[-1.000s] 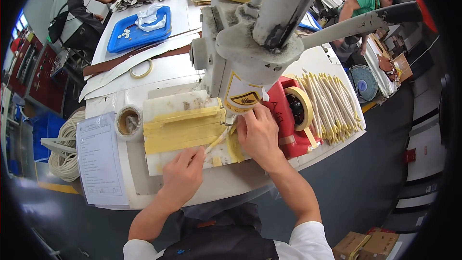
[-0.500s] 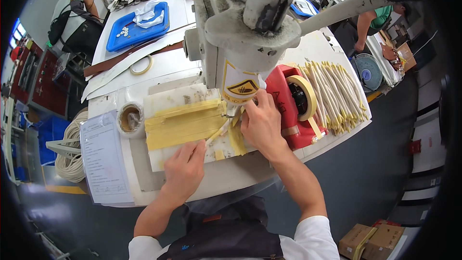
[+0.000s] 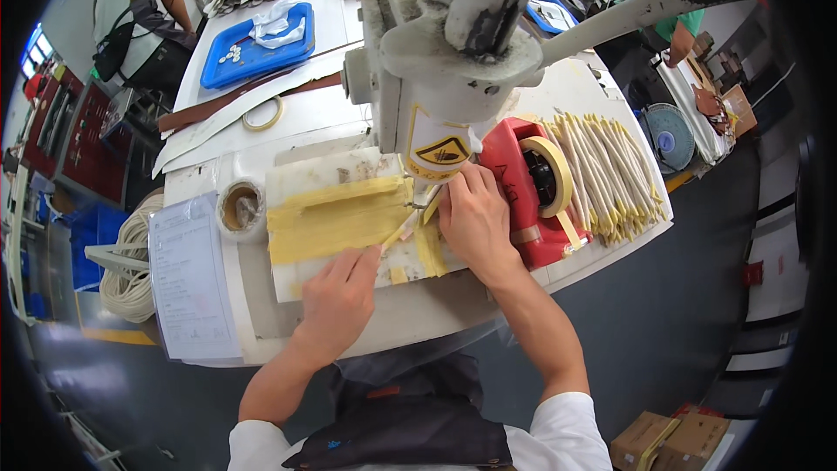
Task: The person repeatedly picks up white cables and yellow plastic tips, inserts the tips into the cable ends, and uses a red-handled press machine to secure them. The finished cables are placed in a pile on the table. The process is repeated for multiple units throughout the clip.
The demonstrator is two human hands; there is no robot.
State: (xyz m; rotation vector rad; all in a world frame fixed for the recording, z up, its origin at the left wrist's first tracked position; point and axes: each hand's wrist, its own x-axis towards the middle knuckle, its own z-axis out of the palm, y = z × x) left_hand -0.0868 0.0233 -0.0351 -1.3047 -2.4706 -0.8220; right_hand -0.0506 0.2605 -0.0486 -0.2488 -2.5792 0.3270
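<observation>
My left hand is closed in a pinch on the lower end of a thin pale cord. The cord slants up to the right, beneath the tip of a grey machine head with a yellow warning label. Close against that tip, my right hand has its fingers curled together. What they grip is hidden, though a yellowish strip shows beside them. Under the cord lies a white board, partly covered with yellow tape.
A red tape dispenser stands right of my right hand, beside a row of yellow-tipped cords. Left of the board are a tape roll and a sleeved paper sheet. A blue tray sits farther back. Two other people are nearby.
The whole view has shifted slightly. My hands keep their hold and place at the machine tip. The person at the far right has moved an arm.
</observation>
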